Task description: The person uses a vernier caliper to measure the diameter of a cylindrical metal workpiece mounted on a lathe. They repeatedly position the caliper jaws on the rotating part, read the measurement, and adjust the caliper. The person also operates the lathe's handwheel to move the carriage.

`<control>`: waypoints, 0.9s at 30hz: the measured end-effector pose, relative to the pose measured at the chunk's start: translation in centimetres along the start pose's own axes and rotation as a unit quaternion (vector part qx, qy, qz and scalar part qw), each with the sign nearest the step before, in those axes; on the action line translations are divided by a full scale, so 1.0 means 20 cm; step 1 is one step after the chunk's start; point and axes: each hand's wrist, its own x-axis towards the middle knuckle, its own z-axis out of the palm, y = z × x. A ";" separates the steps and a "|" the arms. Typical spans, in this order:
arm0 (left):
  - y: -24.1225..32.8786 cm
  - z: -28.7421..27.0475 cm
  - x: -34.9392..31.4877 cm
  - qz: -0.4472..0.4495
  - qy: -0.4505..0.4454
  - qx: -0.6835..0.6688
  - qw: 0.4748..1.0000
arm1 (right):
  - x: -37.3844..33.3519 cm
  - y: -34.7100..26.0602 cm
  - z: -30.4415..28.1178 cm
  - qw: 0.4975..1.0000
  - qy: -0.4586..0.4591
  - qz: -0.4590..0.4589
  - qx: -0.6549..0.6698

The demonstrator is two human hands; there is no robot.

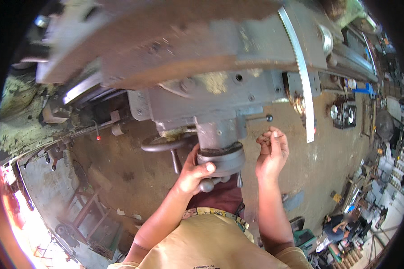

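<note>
A grey lathe carriage (202,105) stands before me. From its front juts a slide with a round dial collar and crank handle (222,161). My left hand (194,172) is wrapped round the left side of this crank handle, thumb on top, the other fingers mostly hidden behind it. To the right, my right hand (272,154) is raised clear of the machine with its fingers curled in toward the thumb; nothing shows in them. Just above those fingers is a short lever with a dark ball knob (269,118), apart from the hand.
A larger handwheel (170,143) sits left of the crank. A long bright metal strip (300,76) extends down past the carriage's right side. Lower left stands a metal frame (87,210). Another person (337,228) is at the far lower right, among benches and parts.
</note>
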 end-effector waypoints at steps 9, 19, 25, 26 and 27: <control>0.17 -0.06 -0.27 0.087 0.173 0.264 0.945 | 0.49 0.16 -0.32 0.947 0.083 0.174 -0.256; 0.33 -0.43 -0.18 -0.042 0.499 0.254 0.828 | 0.84 0.54 -0.35 0.951 0.039 0.126 -0.278; 0.32 -0.41 0.00 0.032 0.502 0.079 0.861 | 0.76 0.49 -0.24 0.935 0.097 0.085 -0.331; 0.33 -0.44 0.00 0.018 0.495 0.035 0.868 | 0.75 0.47 -0.23 0.937 0.081 0.092 -0.327; 0.34 -0.46 0.00 0.013 0.521 -0.003 0.853 | 0.74 0.46 -0.22 0.940 0.081 0.091 -0.319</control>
